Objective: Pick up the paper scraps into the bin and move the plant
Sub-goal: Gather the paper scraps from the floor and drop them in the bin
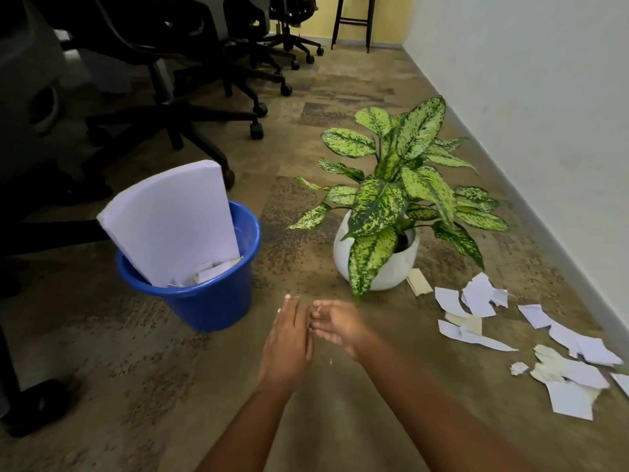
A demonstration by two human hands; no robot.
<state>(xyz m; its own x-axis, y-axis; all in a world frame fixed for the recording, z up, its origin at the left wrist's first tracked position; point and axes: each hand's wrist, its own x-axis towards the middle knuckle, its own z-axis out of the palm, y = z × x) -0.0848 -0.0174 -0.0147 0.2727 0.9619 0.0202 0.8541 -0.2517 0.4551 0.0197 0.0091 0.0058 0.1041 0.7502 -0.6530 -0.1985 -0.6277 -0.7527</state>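
The bin (204,294), a blue bucket, stands on the carpet (102,352) and serves as the reference point. A large white sheet (173,219) leans upright inside it, rising well above the rim, with small torn pieces (211,270) lying in the bottom beside the sheet.

To the right of the bin, apart from it, the plant (401,185) sits upright in a round white pot (391,267), its speckled green leaves spreading wide; one leaf hangs down over the pot's front. A cream scrap (419,282) lies against the pot's right base.

Farther right of the bin, beyond the pot and along the white wall (527,97), the paper scraps (544,338) lie scattered on the carpet, white and cream pieces, some overlapping.

Just right of the bin and nearer the camera, both hands hover above the carpet. The left hand (287,345) is flat, fingers straight and pressed together, pointing away. The right hand (335,323) meets it at the fingertips, its fingers loosely curled and slightly blurred; neither hand holds anything that can be seen.

Behind and left of the bin stand dark office chairs (177,97) on castors, and a dark stool (352,22) stands far behind by the wall.
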